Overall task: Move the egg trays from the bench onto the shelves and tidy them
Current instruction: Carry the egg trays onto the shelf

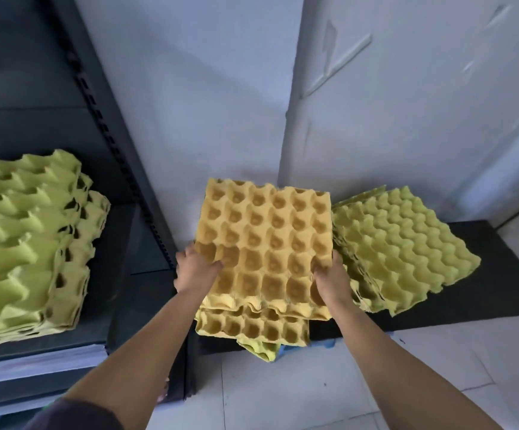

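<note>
1. The left grip point(194, 268) grasps the left edge of an orange egg tray point(267, 240), with the thumb lying on top among the cups and the fingers tucked under the rim.
2. The right grip point(329, 274) is clamped on the same tray's right edge, opposite the left grip, thumb on top.
3. The tray spans the gap between the two grips with its cups facing up.
4. Directly beneath both grips lie more orange trays point(252, 328), whose near row shows below the held tray's front edge. I cannot tell whether the held tray touches them.
5. A green scrap point(261, 350) pokes out under that pile, below and between the grips.
6. Just beyond the right grip, a skewed pile of green trays point(407, 249) sits on the black counter point(506, 274), beside the held tray.
7. Well off past the left grip, a green stack point(19, 243) rests on a dark shelf point(121, 237) of the metal rack point(118, 141).
8. Ahead of both grips rises a pale wall point(221, 88); white floor tiles point(283, 386) lie under the forearms.
</note>
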A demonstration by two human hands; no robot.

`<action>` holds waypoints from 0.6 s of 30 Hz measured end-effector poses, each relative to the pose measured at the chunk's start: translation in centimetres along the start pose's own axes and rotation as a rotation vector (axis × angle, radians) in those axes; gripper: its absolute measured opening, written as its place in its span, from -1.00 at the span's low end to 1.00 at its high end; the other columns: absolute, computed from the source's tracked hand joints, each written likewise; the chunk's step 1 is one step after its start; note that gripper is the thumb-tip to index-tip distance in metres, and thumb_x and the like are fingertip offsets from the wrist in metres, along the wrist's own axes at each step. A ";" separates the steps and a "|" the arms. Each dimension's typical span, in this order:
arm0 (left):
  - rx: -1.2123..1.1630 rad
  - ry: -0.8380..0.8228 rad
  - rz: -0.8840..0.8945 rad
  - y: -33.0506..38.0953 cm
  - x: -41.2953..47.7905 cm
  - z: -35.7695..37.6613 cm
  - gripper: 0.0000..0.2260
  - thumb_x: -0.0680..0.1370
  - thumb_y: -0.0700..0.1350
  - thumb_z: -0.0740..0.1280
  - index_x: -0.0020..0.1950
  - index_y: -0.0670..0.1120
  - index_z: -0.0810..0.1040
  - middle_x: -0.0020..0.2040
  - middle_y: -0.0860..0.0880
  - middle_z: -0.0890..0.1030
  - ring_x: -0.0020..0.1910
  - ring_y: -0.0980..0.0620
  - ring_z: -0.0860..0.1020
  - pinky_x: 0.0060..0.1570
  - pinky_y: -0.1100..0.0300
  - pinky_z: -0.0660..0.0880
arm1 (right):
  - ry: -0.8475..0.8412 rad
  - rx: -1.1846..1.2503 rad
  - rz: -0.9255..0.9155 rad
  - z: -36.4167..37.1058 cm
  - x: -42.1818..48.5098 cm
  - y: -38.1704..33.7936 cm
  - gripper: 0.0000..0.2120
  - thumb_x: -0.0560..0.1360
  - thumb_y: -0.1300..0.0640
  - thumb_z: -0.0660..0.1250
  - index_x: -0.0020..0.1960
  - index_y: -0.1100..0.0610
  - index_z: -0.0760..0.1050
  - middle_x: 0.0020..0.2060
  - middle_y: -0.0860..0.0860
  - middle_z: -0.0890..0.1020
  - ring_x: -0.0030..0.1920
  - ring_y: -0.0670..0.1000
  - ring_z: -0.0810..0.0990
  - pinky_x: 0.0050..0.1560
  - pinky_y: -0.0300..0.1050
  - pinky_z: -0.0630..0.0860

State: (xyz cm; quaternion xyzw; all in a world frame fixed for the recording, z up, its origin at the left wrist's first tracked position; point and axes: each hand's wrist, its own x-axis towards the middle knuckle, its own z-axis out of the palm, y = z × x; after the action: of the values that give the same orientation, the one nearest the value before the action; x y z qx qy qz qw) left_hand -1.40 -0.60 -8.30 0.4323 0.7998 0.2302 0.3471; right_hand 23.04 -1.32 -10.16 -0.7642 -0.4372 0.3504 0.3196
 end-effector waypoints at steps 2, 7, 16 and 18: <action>-0.012 0.007 0.068 2.2 -1.1 -1.3 -0.25 0.42 0.03 0.44 0.47 -0.10 0.12 0.35 -0.16 0.24 0.19 -0.21 0.45 0.15 -0.15 0.44 | 0.054 0.023 -0.049 -1.8 -0.6 -1.5 -0.69 0.57 0.18 0.22 0.31 0.13 0.35 0.07 0.04 0.60 0.00 0.04 0.58 -0.07 -0.16 0.42; 0.013 0.063 0.255 6.1 -4.4 -4.6 -0.31 0.46 0.04 0.39 0.48 -0.05 0.11 0.32 -0.12 0.26 0.11 -0.16 0.48 0.10 -0.12 0.47 | 0.103 0.040 -0.145 -5.9 -2.8 -4.6 -0.50 0.59 0.15 0.22 0.48 0.18 0.19 0.33 0.07 0.43 0.35 0.13 0.40 0.25 -0.01 0.36; 0.080 0.293 0.456 10.2 -12.8 -10.0 -0.32 0.50 0.09 0.32 0.50 -0.05 0.07 0.34 -0.12 0.30 0.16 -0.15 0.46 0.15 -0.13 0.42 | 0.108 0.161 -0.347 -11.4 -8.4 -8.2 -0.10 0.47 -0.02 0.40 0.55 0.17 -0.11 0.52 0.09 0.12 0.50 0.09 0.12 0.44 -0.05 0.09; 0.090 0.330 0.508 10.6 -15.1 -11.1 -0.30 0.51 0.09 0.32 0.51 -0.05 0.03 0.34 -0.13 0.30 0.18 -0.15 0.45 0.15 -0.12 0.42 | 0.167 0.213 -0.383 -12.6 -9.9 -8.6 -0.13 0.46 0.03 0.42 0.55 0.18 -0.04 0.51 0.11 0.18 0.49 0.08 0.16 0.43 -0.09 0.11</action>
State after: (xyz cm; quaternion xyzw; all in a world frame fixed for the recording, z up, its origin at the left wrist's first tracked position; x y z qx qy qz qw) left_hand 1.68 -8.72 11.40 0.5904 0.7210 0.3410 0.1240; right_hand 25.79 -8.89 6.08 -0.6555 -0.5067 0.2634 0.4941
